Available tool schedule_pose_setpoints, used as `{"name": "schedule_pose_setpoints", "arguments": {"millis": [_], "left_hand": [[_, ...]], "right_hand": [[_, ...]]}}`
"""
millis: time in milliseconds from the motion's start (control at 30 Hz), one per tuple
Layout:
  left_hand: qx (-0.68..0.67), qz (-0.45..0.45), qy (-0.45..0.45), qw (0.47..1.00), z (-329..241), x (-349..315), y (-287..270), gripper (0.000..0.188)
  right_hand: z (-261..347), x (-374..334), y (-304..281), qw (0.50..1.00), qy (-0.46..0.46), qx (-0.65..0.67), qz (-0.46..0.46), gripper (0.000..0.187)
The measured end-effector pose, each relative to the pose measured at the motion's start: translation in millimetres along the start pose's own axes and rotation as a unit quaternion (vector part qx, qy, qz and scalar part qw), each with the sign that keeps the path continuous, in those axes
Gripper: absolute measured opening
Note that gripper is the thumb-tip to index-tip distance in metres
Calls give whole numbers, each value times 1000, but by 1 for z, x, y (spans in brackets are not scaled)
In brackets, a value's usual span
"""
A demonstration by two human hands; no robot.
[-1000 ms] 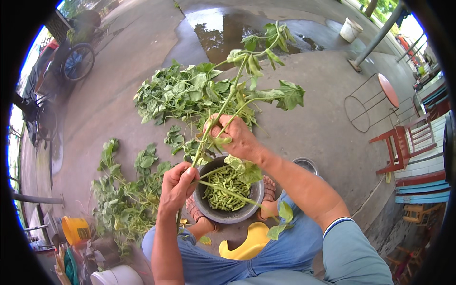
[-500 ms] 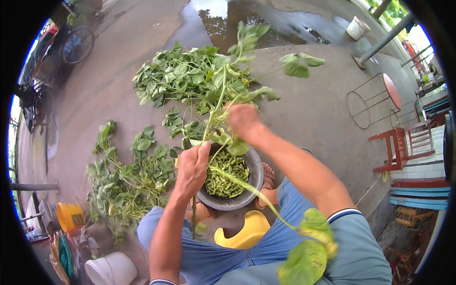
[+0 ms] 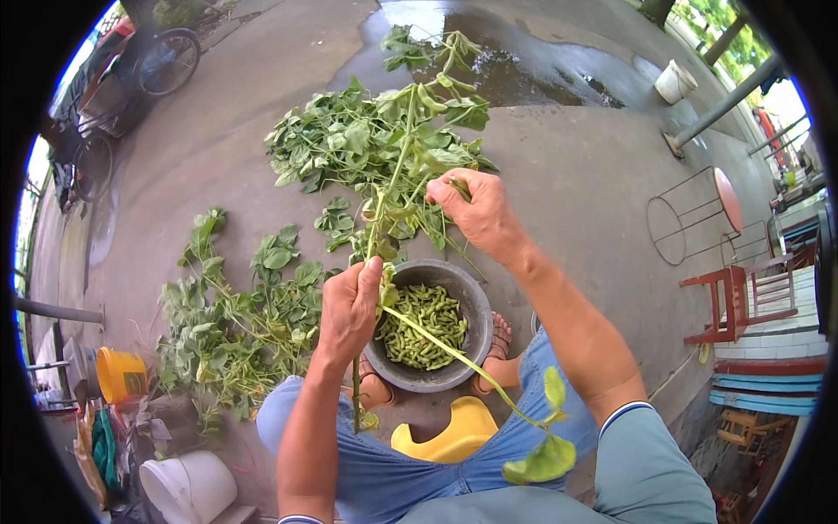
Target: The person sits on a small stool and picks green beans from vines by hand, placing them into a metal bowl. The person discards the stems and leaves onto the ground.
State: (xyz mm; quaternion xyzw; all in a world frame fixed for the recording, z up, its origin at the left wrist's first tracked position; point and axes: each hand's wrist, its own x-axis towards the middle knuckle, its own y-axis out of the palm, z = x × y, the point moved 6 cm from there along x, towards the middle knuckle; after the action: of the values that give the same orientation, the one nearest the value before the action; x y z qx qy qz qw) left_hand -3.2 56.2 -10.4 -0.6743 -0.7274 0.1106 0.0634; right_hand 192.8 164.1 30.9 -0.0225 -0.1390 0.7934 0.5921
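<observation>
Looked like the middle of stripping pods off a bean stem (image 3: 407, 131), at a guess. Had that stem clamped in the left hand (image 3: 347, 304), fingers wrapped right round the lower part and thumb pressed along the stalk, by the left edge of the grey basin (image 3: 482, 319). Had the right hand (image 3: 476, 214) curled nearly closed, out beyond the basin's far edge, to the right of the stalk and apart from it, with what looked like picked pods (image 3: 460, 188) pinched in the fingers. Couldn't tell how many.

Probably called next for swinging the right hand back inside the basin's rim, loosening the fingers over the loose pods (image 3: 425, 327), then reaching up for the hanging pods (image 3: 429, 99) near the tip. Also seemed to call for no slack on the left, to stop the stalk twisting during a tug.

As for direction: pointed away from the body, leafy tip out past the basin's far edge and in front of the leafy pile (image 3: 332, 131) in this view, leaning a bit right. Ran lengthwise from a bare butt end down by the jeans (image 3: 384, 476), up through the left fist, to that tip. Couldn't judge the upward tilt. Also sent a side branch (image 3: 454, 352) slanting across the basin's near right edge, ending in leaves over the lap.
</observation>
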Motion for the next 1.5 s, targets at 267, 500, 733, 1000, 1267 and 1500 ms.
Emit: {"name": "schedule_pose_setpoints", "arguments": {"millis": [267,500,733,1000,1267,1500], "left_hand": [[-31,35,-13,999,-2,4,6,54],[-121,79,-55,988,3,6,16,52],[-280,127,-125,943,3,6,18,49],[-252,136,-109,952,2,4,17,49],[-96,92,-87,987,9,5,16,51],[-10,40,-50,998,0,-1,8,52]], "right_hand": [[-7,1,15,993,56,-2,104,36],[-21,-3,20,984,109,67,121,32],[-1,-4,17,986,14,-59,154,29],[-2,-10,32,990,-24,-88,108,27],[-13,-17,46,971,-77,-221,55,19],[-122,21,-27,848,134,-513,-19,25]]}}
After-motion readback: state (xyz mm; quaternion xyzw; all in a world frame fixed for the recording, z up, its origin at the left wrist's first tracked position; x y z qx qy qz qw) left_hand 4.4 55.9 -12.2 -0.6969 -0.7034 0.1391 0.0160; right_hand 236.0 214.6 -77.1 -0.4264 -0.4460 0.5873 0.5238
